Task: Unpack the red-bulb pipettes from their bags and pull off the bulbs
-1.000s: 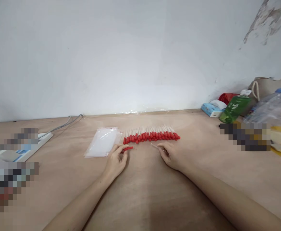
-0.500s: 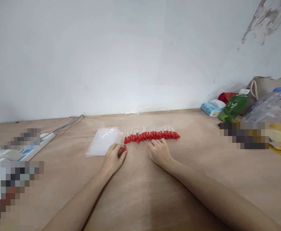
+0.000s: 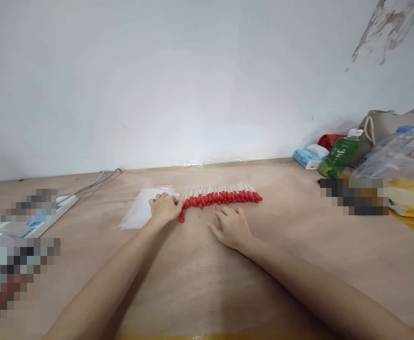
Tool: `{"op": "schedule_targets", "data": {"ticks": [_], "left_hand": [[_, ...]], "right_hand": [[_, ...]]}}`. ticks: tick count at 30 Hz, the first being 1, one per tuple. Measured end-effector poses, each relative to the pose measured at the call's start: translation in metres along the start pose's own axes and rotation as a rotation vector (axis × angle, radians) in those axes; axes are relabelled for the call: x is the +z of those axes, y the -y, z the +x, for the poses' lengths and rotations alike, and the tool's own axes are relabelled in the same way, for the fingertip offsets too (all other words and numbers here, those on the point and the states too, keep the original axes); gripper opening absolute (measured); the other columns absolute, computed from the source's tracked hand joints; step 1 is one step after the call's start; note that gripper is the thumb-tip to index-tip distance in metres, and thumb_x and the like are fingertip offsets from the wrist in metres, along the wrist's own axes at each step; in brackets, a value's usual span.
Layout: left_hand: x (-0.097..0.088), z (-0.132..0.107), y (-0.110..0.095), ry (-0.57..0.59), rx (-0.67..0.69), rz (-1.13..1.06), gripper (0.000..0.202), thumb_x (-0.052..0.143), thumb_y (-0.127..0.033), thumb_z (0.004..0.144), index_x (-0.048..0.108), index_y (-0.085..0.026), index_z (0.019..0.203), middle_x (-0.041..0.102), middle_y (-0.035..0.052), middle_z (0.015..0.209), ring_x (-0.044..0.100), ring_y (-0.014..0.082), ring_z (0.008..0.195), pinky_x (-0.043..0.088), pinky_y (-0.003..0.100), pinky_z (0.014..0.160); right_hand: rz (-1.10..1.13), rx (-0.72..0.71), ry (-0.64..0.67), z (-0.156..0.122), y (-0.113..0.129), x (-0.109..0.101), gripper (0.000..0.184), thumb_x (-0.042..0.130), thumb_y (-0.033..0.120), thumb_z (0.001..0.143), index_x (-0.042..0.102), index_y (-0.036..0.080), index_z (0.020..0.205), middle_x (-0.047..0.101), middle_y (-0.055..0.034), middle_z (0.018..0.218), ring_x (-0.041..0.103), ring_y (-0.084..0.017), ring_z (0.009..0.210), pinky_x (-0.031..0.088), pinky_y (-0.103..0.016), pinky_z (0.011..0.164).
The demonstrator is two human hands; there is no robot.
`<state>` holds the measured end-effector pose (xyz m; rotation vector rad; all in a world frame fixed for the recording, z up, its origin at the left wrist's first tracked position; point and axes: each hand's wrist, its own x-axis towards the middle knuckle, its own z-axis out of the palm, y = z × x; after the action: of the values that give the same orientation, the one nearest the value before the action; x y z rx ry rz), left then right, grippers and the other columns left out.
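Note:
Slim pale sticks with red rounded ends [image 3: 224, 196] lie side by side in a row, red ends toward me. At the left end one red-tipped stick [image 3: 181, 218] sits lower than the others. My left hand [image 3: 164, 208] is over the right part of some clear plastic bags [image 3: 136, 212], its thumb side close beside that lower stick. Its fingers are bent and apart, with nothing visible in them; the fingertips are partly hidden. My right hand [image 3: 233, 227] rests on the table just in front of the row, fingers loosely spread and thumb out, with nothing seen in it.
A white power strip [image 3: 63, 205] with a grey cable lies at the left. Back right are a blue tissue pack [image 3: 309, 158], a green bottle [image 3: 341, 153] and plastic bags [image 3: 401, 151]. A wall [image 3: 178, 85] closes off the back of the wooden table.
My left hand has moved up and slightly left, off the lower red end it was pinching, onto the bags. My right hand has drawn back a little from the row, its thumb now spread.

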<state>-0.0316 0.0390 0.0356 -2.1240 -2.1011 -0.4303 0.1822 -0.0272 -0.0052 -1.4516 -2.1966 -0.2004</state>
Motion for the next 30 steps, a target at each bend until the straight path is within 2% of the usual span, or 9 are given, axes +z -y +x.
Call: {"op": "schedule_targets", "data": {"ticks": [6,8,11,14,17,20,23,26,30], "left_hand": [[0.006,0.012,-0.004,0.044,-0.051,0.017,0.033,0.049,-0.039,0.07,0.057,-0.017,0.048,0.059,0.0119,0.064,0.053,0.0324,0.081,0.037,0.044,0.07],[0.0,0.01,-0.004,0.016,-0.055,0.022,0.032,0.048,-0.037,0.072,0.056,-0.016,0.05,0.059,0.0128,0.067,0.053,0.0326,0.081,0.037,0.044,0.069],[-0.013,-0.002,-0.004,-0.044,-0.012,0.023,0.025,0.043,-0.032,0.078,0.057,-0.015,0.064,0.059,0.0136,0.079,0.052,0.0302,0.085,0.038,0.041,0.071],[-0.015,-0.027,-0.009,-0.078,0.172,-0.094,0.021,0.036,-0.028,0.084,0.052,-0.016,0.081,0.057,0.0086,0.08,0.054,0.0219,0.075,0.04,0.033,0.067],[-0.001,-0.053,-0.02,-0.046,0.458,-0.271,0.02,0.032,-0.028,0.089,0.049,-0.018,0.087,0.056,0.0049,0.081,0.054,0.0173,0.07,0.041,0.029,0.063],[0.017,-0.069,-0.033,-0.059,0.593,-0.351,0.018,0.035,-0.029,0.089,0.048,-0.019,0.083,0.054,0.0033,0.08,0.054,0.0155,0.073,0.042,0.027,0.065],[0.026,-0.075,-0.04,-0.144,0.606,-0.449,0.013,0.039,-0.026,0.088,0.048,-0.018,0.085,0.054,0.0029,0.081,0.054,0.0141,0.075,0.044,0.026,0.068],[0.028,-0.076,-0.04,-0.191,0.618,-0.503,0.011,0.042,-0.024,0.087,0.049,-0.018,0.092,0.055,0.0039,0.085,0.055,0.0144,0.08,0.045,0.026,0.072],[0.029,-0.076,-0.04,-0.194,0.64,-0.519,0.016,0.042,-0.024,0.087,0.052,-0.018,0.099,0.056,0.0055,0.09,0.055,0.0152,0.086,0.045,0.028,0.077]], "right_hand": [[0.111,-0.045,-0.08,-0.016,-0.021,-0.009,0.022,0.047,0.034,0.083,0.06,0.017,0.079,0.059,-0.004,0.074,0.052,-0.015,0.072,0.026,-0.03,0.068],[0.169,-0.033,-0.134,-0.021,-0.028,-0.008,0.018,0.048,0.031,0.082,0.06,0.018,0.081,0.059,-0.0036,0.073,0.053,-0.015,0.071,0.027,-0.03,0.069],[0.244,0.014,-0.209,-0.024,-0.036,-0.007,0.016,0.047,0.028,0.082,0.059,0.019,0.086,0.059,-0.0042,0.079,0.054,-0.016,0.076,0.032,-0.031,0.073],[0.285,0.027,-0.319,-0.024,-0.042,-0.01,0.029,0.048,0.03,0.081,0.053,0.019,0.107,0.056,-0.009,0.096,0.053,-0.021,0.092,0.038,-0.035,0.079],[0.277,-0.034,-0.375,-0.024,-0.047,-0.016,0.052,0.051,0.037,0.079,0.038,0.019,0.126,0.047,-0.0133,0.116,0.045,-0.025,0.108,0.038,-0.04,0.088],[0.232,-0.177,-0.309,-0.026,-0.05,-0.021,0.056,0.053,0.041,0.078,0.039,0.02,0.128,0.044,-0.0129,0.122,0.041,-0.025,0.112,0.034,-0.041,0.091],[0.194,-0.272,-0.207,-0.026,-0.049,-0.02,0.045,0.053,0.042,0.079,0.049,0.022,0.119,0.056,-0.0095,0.109,0.047,-0.023,0.103,0.032,-0.042,0.09],[0.176,-0.288,-0.146,-0.024,-0.046,-0.015,0.035,0.051,0.04,0.082,0.056,0.022,0.111,0.063,-0.0063,0.092,0.05,-0.019,0.092,0.03,-0.041,0.088],[0.162,-0.295,-0.112,-0.018,-0.04,-0.01,0.028,0.048,0.038,0.085,0.06,0.021,0.104,0.063,-0.0042,0.078,0.05,-0.016,0.08,0.028,-0.038,0.086]]}}
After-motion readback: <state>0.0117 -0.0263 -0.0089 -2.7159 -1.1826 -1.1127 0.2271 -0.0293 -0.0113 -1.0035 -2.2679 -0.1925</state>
